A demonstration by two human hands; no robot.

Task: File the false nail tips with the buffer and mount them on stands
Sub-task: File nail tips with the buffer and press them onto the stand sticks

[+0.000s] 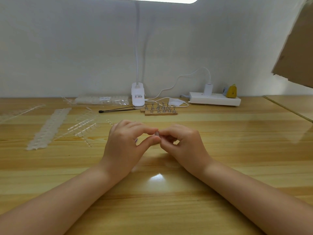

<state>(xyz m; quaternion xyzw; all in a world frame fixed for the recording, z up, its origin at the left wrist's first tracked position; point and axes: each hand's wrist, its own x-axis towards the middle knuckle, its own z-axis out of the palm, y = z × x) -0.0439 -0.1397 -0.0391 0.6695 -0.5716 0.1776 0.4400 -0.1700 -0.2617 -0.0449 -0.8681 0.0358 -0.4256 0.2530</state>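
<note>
My left hand [126,143] and my right hand [184,144] meet over the middle of the wooden table [237,150]. Between their fingertips sits a small clear false nail tip [156,133], pinched from both sides. Something small and purplish shows inside my left palm; I cannot tell what it is. Two wooden bases with several metal nail stands [160,109] sit behind the hands. A long strip of clear nail tips [48,129] lies at the left, with loose clear sprues [84,128] beside it.
A white clip lamp [138,95] stands at the back wall, with a black thin tool [116,110] lying before it. A bagged tray of nail tips [101,100] lies left of the lamp. A white power strip [214,98] and a cardboard sheet [298,44] are at the right.
</note>
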